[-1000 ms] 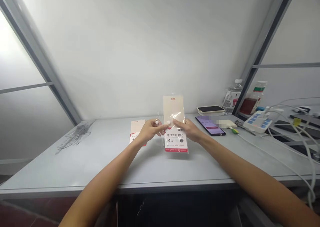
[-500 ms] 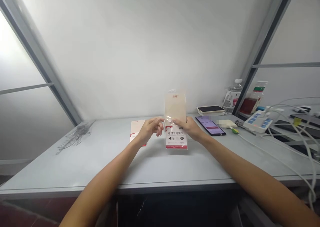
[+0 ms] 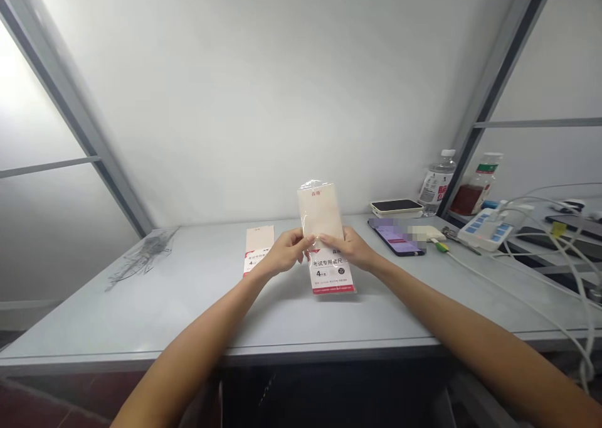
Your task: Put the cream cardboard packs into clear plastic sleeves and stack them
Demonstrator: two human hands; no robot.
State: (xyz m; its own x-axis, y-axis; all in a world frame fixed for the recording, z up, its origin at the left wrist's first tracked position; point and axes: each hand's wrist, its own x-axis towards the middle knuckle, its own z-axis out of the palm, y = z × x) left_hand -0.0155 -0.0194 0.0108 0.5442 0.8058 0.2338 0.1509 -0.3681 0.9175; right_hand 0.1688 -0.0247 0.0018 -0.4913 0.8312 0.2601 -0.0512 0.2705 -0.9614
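Note:
Both hands hold up a ruler set packet [image 3: 324,211], a beige card with a white and red lower label inside a clear plastic sleeve. My left hand [image 3: 285,250] pinches its left edge, thumb across the front. At the right edge, my right hand [image 3: 356,248] grips it with the thumb on the front and the fingers mostly hidden behind. The packet stands nearly upright, its top tipped a little to the left. A second, similar packet [image 3: 259,238] lies on the desk behind my left hand, partly covered by it.
On the grey desk [image 3: 197,309], a lit phone [image 3: 396,237] lies right of my hands. Beyond it are a white box with a dark top [image 3: 397,208], a water bottle [image 3: 438,183] and a power strip [image 3: 486,228] with tangled cables. A white wall [image 3: 258,101] closes the back.
My left hand has closed onto the packet's left edge, where before it was apart from it. The packet has come slightly lower and left, and tilted to the left.

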